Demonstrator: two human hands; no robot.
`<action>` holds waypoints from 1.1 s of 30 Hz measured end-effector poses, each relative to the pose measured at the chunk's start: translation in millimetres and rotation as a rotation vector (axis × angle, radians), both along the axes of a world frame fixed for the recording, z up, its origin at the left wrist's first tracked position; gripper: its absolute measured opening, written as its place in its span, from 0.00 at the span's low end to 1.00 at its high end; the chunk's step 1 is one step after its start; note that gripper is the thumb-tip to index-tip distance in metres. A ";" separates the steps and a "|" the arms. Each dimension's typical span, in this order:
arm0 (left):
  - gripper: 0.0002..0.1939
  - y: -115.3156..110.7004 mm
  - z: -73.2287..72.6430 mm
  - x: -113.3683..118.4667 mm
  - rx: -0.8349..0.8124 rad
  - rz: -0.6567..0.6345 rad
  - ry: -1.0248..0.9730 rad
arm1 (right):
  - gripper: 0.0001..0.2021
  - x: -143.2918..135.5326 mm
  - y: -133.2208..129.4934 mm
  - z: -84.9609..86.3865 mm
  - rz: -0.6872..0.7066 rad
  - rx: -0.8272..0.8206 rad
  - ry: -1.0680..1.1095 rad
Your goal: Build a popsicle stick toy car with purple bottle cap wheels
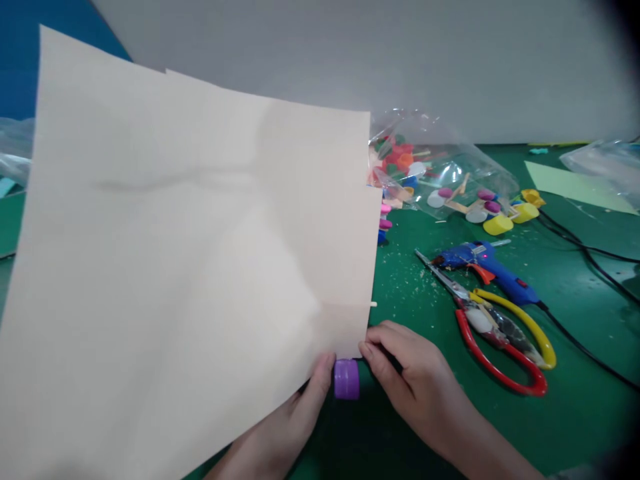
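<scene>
Sheet (175, 267) is held up over the counter (575, 420), most of the view from 7 to 11 o'clock blocked by it. Left hand (303, 410) at 6: thumb laid on the sheet's near edge, gap closed to about the stock's thickness; other fingers hidden behind, so their curl can't be told. Right hand (410, 373) at 5: thumb and index nearly together, near right corner pinched lightly. Purple cap (347, 379) sits between the hands, just under the near edge; contact with the sheet can't be told. Glue gun (500, 270) at 3, scissors (480, 299) at 4, both left unheld. Handling, as judged: light, thin card, fairly stiff but bowed across its span; creased easily at corners, not very slippery. Far side is left unsupported, so droop or swing should be expected. Best held by opposite edges, flat fingers, pressure spread; if lifted by one corner, a kink is likely.
</scene>
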State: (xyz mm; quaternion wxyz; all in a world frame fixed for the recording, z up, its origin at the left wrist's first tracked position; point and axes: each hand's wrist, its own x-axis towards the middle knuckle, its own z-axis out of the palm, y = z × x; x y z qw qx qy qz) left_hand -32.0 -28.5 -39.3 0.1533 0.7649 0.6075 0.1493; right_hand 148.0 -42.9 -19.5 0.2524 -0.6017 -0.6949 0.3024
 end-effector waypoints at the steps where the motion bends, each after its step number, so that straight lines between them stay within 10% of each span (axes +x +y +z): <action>1: 0.19 0.3 -0.3 0.3 0.001 0.007 -0.002 | 0.09 -0.2 0.5 0.1 0.000 0.003 0.005; 10: 0.19 2.8 12.2 2.8 -0.306 0.070 -0.157 | 0.10 -5.4 -16.4 -1.1 -0.124 0.090 0.023; 16: 0.24 4.0 16.8 7.6 -0.351 0.105 -0.166 | 0.23 -23.8 -26.4 -11.2 -0.188 0.391 -0.183; 33: 0.19 2.5 3.3 -6.4 -0.319 0.007 -0.105 | 0.16 -16.2 -28.1 -15.7 -0.173 0.370 -0.277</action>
